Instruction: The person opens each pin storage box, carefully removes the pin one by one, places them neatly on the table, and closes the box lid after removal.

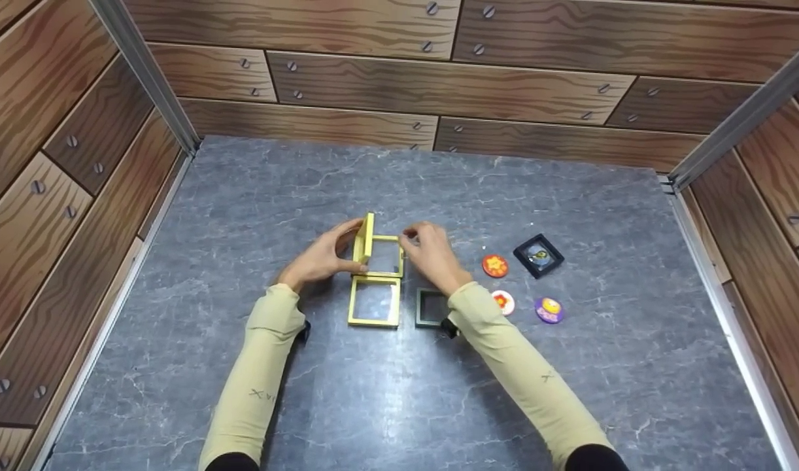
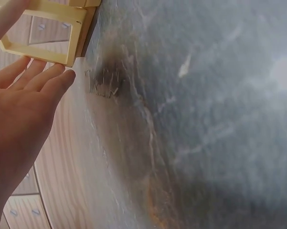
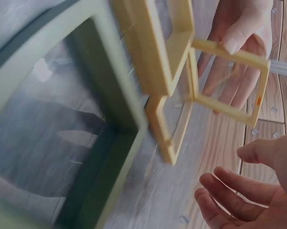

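A hinged yellow frame [image 1: 371,237] stands part open, with one half upright and the other flat on the table. My left hand [image 1: 322,257] holds the upright half, thumb on the near side and fingers on the far side; the left wrist view shows fingertips at the yellow border [image 2: 77,40]. Close to the flat half's right edge is my right hand [image 1: 431,254]. In the right wrist view its fingers are loosely bent and apart from the thumb, with nothing between them. A second yellow frame [image 1: 398,302] with a clear pane lies just nearer.
A dark green frame [image 1: 431,324] lies under the right wrist, partly hidden. Farther right are an orange flower disc [image 1: 495,265], a white disc with a red flower [image 1: 504,302], a purple disc [image 1: 549,310] and a black frame [image 1: 552,267] with a small item inside. Wood-patterned walls [image 1: 373,78] surround the table.
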A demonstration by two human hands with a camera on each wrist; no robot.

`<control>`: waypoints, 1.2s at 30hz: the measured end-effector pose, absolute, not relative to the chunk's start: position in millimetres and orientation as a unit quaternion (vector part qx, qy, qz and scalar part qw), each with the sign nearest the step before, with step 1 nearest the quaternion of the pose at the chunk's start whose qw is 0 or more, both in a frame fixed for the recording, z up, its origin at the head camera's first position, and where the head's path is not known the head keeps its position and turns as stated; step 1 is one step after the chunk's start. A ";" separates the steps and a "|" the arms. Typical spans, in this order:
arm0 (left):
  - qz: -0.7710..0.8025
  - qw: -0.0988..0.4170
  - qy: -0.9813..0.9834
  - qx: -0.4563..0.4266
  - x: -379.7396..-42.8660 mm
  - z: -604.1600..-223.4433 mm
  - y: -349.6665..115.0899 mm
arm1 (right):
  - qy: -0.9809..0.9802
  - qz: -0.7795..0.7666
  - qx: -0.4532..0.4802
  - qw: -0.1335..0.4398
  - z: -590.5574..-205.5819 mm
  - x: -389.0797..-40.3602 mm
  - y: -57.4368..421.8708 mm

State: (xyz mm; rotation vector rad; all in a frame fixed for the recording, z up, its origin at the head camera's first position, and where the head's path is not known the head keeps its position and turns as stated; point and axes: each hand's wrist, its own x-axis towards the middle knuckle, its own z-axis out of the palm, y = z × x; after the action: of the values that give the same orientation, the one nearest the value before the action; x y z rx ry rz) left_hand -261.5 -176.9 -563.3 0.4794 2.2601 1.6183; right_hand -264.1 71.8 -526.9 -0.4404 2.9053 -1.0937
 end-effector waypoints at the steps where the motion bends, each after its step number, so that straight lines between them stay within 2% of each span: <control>1: 0.561 0.158 0.795 0.167 -261.1 -563.4 -177.1 | 0.926 -0.349 -0.144 0.005 -526.1 -263.9 68.0; 15: 0.505 0.146 0.832 0.177 -260.7 -556.7 -172.8 | 0.917 -0.364 -0.163 0.025 -513.0 -261.7 39.6; 32: 0.436 0.119 0.868 0.206 -263.9 -552.7 -167.9 | 0.919 -0.352 -0.177 0.016 -516.3 -261.9 36.2; 36: 0.424 0.126 0.872 0.209 -262.9 -553.2 -169.8 | 0.918 -0.356 -0.177 0.014 -517.2 -261.4 37.4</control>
State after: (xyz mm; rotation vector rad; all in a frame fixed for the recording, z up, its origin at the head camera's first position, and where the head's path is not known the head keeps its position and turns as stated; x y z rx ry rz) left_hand -262.9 -169.8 -553.2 0.6083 2.5408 1.2350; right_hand -261.4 37.4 -517.2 -0.5518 2.8574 -1.1074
